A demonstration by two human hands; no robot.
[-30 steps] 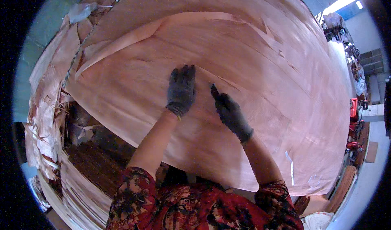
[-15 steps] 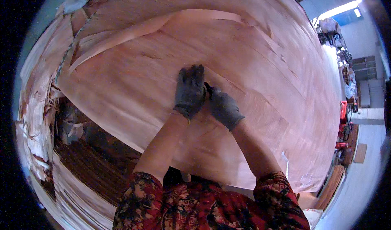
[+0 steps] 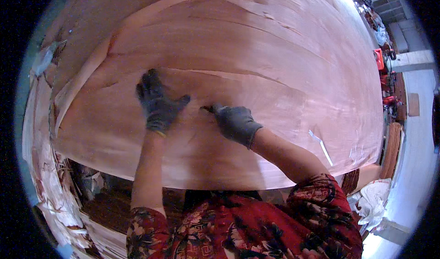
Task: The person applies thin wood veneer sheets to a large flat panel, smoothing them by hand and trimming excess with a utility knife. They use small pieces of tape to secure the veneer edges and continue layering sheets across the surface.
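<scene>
Head view: the gloved left hand [image 3: 160, 105] is lying open, palm down, over the sheet [image 3: 293, 117], its thumb spreading away from the fingers and its grip holding nothing. The gloved right hand [image 3: 236, 122] is gripping a small dark tool [image 3: 207, 108] in closed fingers, the tip pointing toward the left thumb but sitting apart from it; the sheet is extending beneath both hands, with a long flap [image 3: 153, 9] arching beyond them.
</scene>
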